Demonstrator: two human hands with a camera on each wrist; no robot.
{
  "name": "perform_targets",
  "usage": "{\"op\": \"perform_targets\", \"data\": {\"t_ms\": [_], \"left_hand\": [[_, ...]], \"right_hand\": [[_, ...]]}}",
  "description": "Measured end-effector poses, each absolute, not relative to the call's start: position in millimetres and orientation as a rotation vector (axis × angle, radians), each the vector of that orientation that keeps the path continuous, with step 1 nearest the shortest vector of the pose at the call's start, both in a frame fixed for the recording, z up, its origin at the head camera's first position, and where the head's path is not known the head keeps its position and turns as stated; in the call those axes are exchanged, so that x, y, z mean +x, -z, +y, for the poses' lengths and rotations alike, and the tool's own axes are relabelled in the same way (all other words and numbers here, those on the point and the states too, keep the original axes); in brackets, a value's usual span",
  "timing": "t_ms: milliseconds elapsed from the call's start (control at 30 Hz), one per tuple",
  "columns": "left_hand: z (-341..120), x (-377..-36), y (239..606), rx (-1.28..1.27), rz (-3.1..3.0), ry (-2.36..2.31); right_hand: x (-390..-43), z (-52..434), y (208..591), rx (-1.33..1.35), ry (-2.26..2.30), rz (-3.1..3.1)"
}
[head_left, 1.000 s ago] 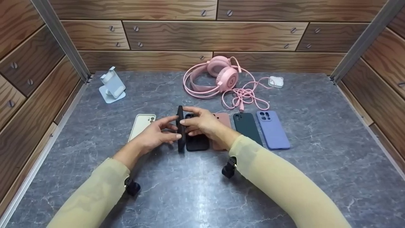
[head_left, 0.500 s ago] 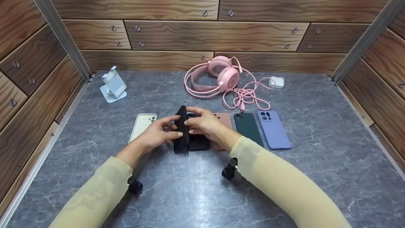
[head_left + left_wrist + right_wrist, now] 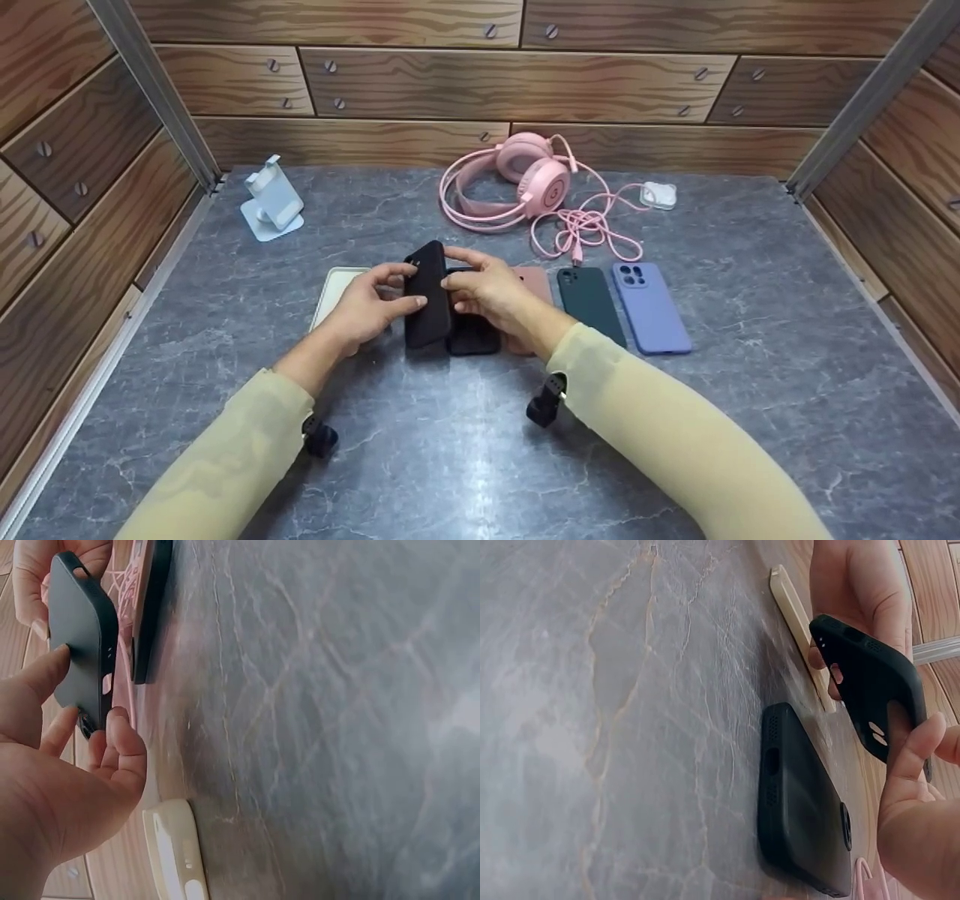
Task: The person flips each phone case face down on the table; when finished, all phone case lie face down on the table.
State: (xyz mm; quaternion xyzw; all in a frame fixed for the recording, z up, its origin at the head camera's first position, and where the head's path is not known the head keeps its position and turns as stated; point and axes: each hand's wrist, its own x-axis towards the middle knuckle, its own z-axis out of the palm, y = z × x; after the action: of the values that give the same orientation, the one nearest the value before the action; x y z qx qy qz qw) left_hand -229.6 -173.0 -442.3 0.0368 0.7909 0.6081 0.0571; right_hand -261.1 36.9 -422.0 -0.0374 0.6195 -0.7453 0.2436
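Observation:
Both hands hold a black phone case point(image 3: 428, 294) lifted above the grey marble table point(image 3: 465, 442). My left hand point(image 3: 365, 307) grips its left edge with thumb and fingers; the same black phone case point(image 3: 82, 641) shows in the left wrist view. My right hand point(image 3: 487, 289) pinches its right edge near the top, and the case point(image 3: 870, 682) appears again in the right wrist view. A second black case point(image 3: 472, 336) lies flat under the right hand, also seen as the flat black case point(image 3: 802, 802). A cream case point(image 3: 334, 289) lies to the left.
A pink case point(image 3: 534, 281), a dark green case point(image 3: 590, 304) and a lilac case point(image 3: 651, 307) lie in a row to the right. Pink headphones point(image 3: 525, 180) with cable, a small white charger point(image 3: 658, 195) and a white phone stand point(image 3: 271, 201) sit at the back. Wooden walls enclose the table.
The held black case has turned from standing on edge to showing its broad back, and it has lifted slightly. Both hands stay on it.

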Motion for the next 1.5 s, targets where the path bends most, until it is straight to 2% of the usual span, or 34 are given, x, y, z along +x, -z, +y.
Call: {"op": "perform_targets", "data": {"t_ms": [333,1167,1500], "left_hand": [[-178.3,-229.1,437.8,-0.001,2.248,-1.963],[-195.2,-233.2,431.6,0.180,2.529,-1.739],[-193.8,-232.7,432.1,0.167,2.645,-1.667]], "right_hand": [[-260.9,36.9,422.1,-0.123,2.084,1.651],[-262.2,37.3,427.9,-0.364,1.728,2.107],[-261.8,32.4,434.2,-0.356,1.727,2.092]]}}
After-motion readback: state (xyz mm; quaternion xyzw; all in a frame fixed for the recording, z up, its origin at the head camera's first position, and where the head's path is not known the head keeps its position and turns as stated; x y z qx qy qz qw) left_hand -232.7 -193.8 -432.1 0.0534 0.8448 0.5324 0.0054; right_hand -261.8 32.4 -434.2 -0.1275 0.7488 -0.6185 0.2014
